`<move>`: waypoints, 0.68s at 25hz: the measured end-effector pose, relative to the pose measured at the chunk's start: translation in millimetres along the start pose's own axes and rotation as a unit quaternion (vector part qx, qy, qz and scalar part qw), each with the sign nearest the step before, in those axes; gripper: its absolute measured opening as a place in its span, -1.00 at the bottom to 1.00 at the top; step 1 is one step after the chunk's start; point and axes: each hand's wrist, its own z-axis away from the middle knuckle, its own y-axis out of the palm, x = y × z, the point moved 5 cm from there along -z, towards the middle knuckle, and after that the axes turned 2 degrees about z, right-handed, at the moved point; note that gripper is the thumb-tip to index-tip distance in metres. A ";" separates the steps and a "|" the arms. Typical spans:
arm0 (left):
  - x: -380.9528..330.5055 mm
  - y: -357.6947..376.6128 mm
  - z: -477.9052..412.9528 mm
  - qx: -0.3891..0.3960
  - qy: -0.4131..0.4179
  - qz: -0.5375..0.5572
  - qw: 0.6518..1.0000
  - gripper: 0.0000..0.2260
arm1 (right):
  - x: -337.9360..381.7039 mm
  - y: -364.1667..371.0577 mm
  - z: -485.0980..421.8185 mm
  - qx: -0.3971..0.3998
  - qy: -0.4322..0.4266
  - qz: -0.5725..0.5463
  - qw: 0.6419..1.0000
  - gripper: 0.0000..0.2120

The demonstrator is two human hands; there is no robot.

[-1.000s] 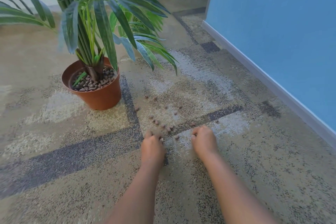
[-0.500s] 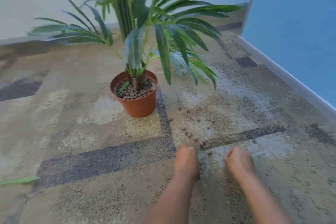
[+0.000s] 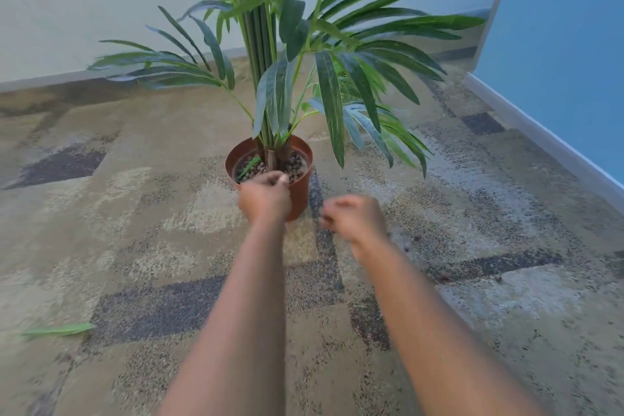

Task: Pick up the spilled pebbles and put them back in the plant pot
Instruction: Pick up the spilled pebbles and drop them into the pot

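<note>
Left grip [image 3: 265,198] curled, blurred, contents hidden, over plant pot [image 3: 300,194].

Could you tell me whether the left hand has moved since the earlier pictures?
Yes. The left hand has gone from the carpet up to the near rim of the plant pot, fingers curled.

Office: carpet tiles [image 3: 169,307], fake plant [image 3: 304,54]
</note>
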 end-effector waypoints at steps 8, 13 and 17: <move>-7.2 -37.2 -62.7 -0.017 0.059 -0.122 0.991 -0.57 | 63.0 35.6 -22.1 -0.049 -0.117 0.077 0.989 -0.71; 98.5 -4.1 31.0 -0.063 0.013 -0.109 0.992 -0.95 | -117.7 -49.9 28.1 -0.191 -0.084 0.154 0.966 -0.79; 155.7 53.1 96.6 0.110 0.006 -0.180 0.977 -0.91 | -197.5 -102.9 63.9 -0.259 -0.028 0.194 0.946 -0.82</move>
